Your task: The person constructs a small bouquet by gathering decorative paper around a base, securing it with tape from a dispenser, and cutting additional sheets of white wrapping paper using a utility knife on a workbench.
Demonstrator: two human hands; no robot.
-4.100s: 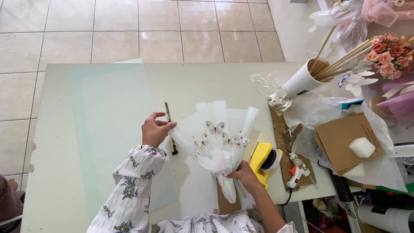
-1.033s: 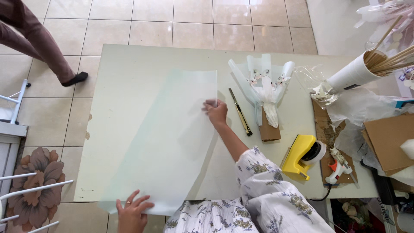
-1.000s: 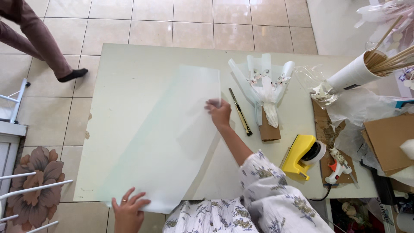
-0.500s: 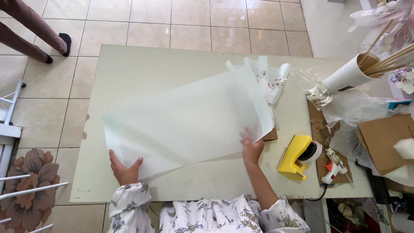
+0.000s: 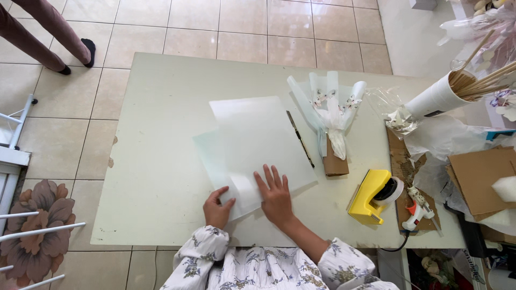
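Her right hand [image 5: 276, 194] lies flat, fingers spread wide, pressing down on the near edge of a folded sheet of pale translucent paper [image 5: 258, 145]. Her left hand [image 5: 217, 207] sits just beside it, fingers curled, pinching the sheet's near corner against the table [image 5: 156, 177]. The paper stretches away from both hands, its folded layers slightly out of line. Just beyond its right edge lies a thin dark stick-like tool [image 5: 299, 138], and past that a small wrapped bouquet [image 5: 330, 115] with a brown paper base. Further right of the right hand sit a yellow tape dispenser [image 5: 371, 196] and a glue gun [image 5: 417, 208]. Far off left, another person's legs [image 5: 48, 32] stand on the tiled floor.
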